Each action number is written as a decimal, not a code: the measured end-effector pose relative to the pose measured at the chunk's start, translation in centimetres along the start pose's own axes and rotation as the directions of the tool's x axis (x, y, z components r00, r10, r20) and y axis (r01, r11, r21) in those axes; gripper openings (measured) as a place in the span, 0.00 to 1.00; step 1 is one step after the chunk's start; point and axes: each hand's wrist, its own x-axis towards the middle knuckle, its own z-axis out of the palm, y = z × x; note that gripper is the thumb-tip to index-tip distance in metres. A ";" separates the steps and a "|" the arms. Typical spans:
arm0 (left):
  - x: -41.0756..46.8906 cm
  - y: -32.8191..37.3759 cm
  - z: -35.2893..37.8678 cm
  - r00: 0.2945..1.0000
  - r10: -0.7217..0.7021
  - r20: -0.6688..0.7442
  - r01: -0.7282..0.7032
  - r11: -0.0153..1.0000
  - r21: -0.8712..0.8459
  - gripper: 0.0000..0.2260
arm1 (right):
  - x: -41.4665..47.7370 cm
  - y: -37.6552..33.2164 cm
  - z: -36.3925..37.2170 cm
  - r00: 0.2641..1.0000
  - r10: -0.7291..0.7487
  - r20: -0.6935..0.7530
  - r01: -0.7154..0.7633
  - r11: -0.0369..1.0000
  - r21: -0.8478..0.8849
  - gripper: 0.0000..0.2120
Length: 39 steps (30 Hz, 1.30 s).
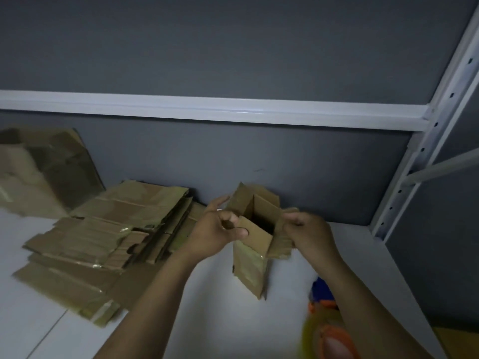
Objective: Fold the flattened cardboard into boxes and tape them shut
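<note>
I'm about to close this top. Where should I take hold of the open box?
By its top flaps, from the two sides: the box is upright with its mouth open and flaps splayed outward. The left hand pinches the near flap, the right hand the right flap.

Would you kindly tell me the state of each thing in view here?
box: upright, top flaps open
left hand: grips the box's near flap
right hand: pinches the box's right flap
stack: cardboard, still flat, lying down
tape dispenser: lying unheld, blurred
</note>
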 end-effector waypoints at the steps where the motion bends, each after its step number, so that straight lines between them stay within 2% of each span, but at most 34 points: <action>1: 0.3 -0.3 -0.7 0.999 -0.032 -0.021 0.032 0.999 -0.008 0.07 | 0.1 0.0 -0.1 0.998 -0.055 -0.017 0.053 0.993 -0.110 0.11; 4: 1.2 -0.7 -2.3 0.997 -0.053 -0.053 0.051 0.998 -0.030 0.09 | 0.9 -0.2 -0.3 0.988 -0.156 -0.022 0.133 0.901 -0.412 0.13; 6: 1.5 -0.8 -2.5 0.996 -0.039 -0.081 0.037 0.999 -0.033 0.07 | 1.7 0.0 -0.1 0.991 -0.133 0.006 0.120 0.875 -0.470 0.15; 8: 1.7 -1.0 -2.0 0.993 -0.040 -0.111 0.037 0.999 -0.025 0.08 | 2.1 0.1 0.2 0.993 -0.102 0.067 0.120 0.917 -0.381 0.10; 11: 2.1 -1.9 -0.6 0.989 -0.026 -0.146 0.029 0.999 0.022 0.10 | 2.3 0.7 0.9 0.964 -0.187 0.191 0.221 0.959 -0.178 0.08; 14: 2.2 -2.1 -0.2 0.970 -0.052 -0.239 0.053 0.999 -0.003 0.10 | 1.9 1.4 1.3 0.938 -0.248 0.244 0.276 0.957 -0.090 0.07; 15: 2.0 -2.0 -0.2 0.962 -0.039 -0.269 0.042 0.999 0.005 0.11 | 1.9 1.7 1.2 0.933 -0.246 0.262 0.273 0.959 -0.073 0.09; 18: 1.5 -2.0 -0.3 0.951 0.072 -0.300 -0.052 0.996 0.074 0.09 | 2.0 2.0 0.5 0.910 -0.205 0.359 0.265 0.956 -0.126 0.27; 20: 1.1 -2.1 -0.4 0.956 0.105 -0.273 -0.095 0.994 0.051 0.07 | 2.6 2.1 0.1 0.920 -0.212 0.330 0.286 0.938 -0.194 0.28; 22: 0.6 -2.0 -0.7 0.984 0.081 -0.157 -0.091 0.994 -0.055 0.03 | 3.2 1.9 0.0 0.949 -0.224 0.223 0.273 0.936 -0.222 0.22; 23: 0.4 -1.9 -0.9 0.994 0.079 -0.074 -0.087 0.990 -0.113 0.07 | 3.5 1.7 0.0 0.960 -0.220 0.174 0.256 0.940 -0.224 0.20; 25: 0.0 -1.9 -1.3 0.992 0.111 0.058 -0.102 0.985 -0.138 0.26 | 3.9 1.0 0.2 0.972 -0.208 0.112 0.228 0.951 -0.209 0.22; 26: 0.0 -1.7 -1.4 0.990 0.117 0.085 -0.108 0.988 -0.106 0.33 | 4.1 0.6 0.4 0.974 -0.208 0.087 0.222 0.952 -0.211 0.25; 28: 0.1 -1.3 -1.1 0.992 0.111 0.051 -0.111 0.994 -0.009 0.41 | 4.3 0.0 0.9 0.980 -0.193 0.044 0.198 0.947 -0.253 0.32; 29: 0.3 -1.3 -0.9 0.995 0.102 0.011 -0.102 0.994 0.030 0.41 | 4.3 -0.3 1.2 0.984 -0.177 0.033 0.179 0.944 -0.277 0.36; 31: 0.6 -1.5 -0.4 0.996 0.075 -0.051 -0.071 0.995 0.073 0.36 | 4.3 -0.4 1.7 0.990 -0.141 0.009 0.136 0.930 -0.341 0.42; 34: 1.1 -1.9 0.4 0.995 0.087 -0.045 -0.084 0.994 0.067 0.16 | 4.3 0.5 1.9 0.987 -0.153 -0.057 0.102 0.850 -0.517 0.42; 35: 1.1 -1.8 0.5 0.995 0.092 -0.033 -0.090 0.995 0.041 0.13 | 4.5 0.9 1.8 0.987 -0.156 -0.040 0.105 0.815 -0.570 0.41; 36: 1.2 -1.8 0.6 0.996 0.090 -0.021 -0.090 0.996 0.003 0.15 | 4.8 1.2 1.7 0.990 -0.144 0.009 0.123 0.806 -0.579 0.40; 37: 1.3 -1.8 0.6 0.996 0.083 -0.011 -0.084 0.995 -0.048 0.21 | 5.0 1.5 1.6 0.989 -0.125 0.072 0.145 0.844 -0.517 0.39; 39: 1.4 -2.0 0.4 0.996 0.087 0.007 -0.085 0.988 -0.126 0.32 | 5.2 2.0 1.4 0.984 -0.074 0.164 0.115 0.960 -0.254 0.32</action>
